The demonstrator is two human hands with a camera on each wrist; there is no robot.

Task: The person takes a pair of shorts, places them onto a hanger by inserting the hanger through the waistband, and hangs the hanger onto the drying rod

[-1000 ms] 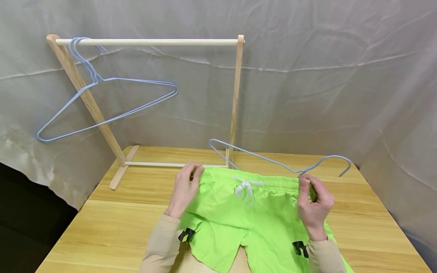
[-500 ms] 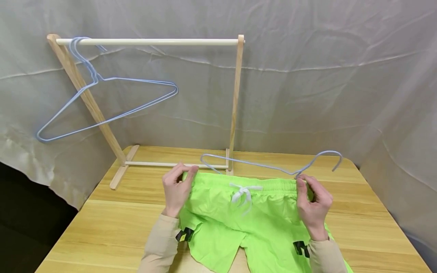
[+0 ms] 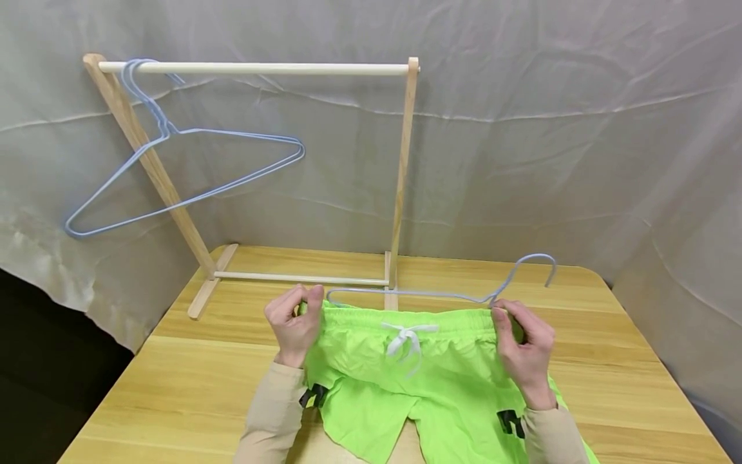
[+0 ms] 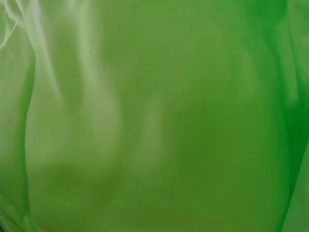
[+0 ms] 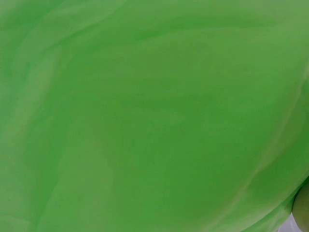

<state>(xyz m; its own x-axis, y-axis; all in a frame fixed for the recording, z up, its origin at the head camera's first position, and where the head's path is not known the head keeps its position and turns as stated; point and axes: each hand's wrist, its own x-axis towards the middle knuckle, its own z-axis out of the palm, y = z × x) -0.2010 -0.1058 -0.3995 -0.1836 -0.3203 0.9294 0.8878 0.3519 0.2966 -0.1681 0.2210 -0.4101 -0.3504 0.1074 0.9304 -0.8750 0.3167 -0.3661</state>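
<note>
Neon green shorts [image 3: 400,367] with a white drawstring bow [image 3: 406,338] are held by the waistband over the table's near side. My left hand [image 3: 295,325] grips the left end of the waistband. At the other end, my right hand [image 3: 526,345] pinches the waistband together with a blue wire hanger [image 3: 429,294] near the base of its hook. The hanger's left shoulder lies just above the waistband, and its lower part is hidden behind and inside the shorts. Green fabric [image 4: 154,121] fills the left wrist view; the right wrist view is likewise covered by green cloth [image 5: 154,121].
A wooden garment rack [image 3: 404,167] stands at the back left with a white top rail [image 3: 261,67]. Blue hangers [image 3: 232,133] hang at the rail's left end. Grey cloth [image 3: 522,161] forms a backdrop behind the wooden table [image 3: 185,380].
The hanger's left shoulder has swung down and left to the waistband, and its hook has tipped more upright. My left hand has moved left with the waistband, stretching it wider.
</note>
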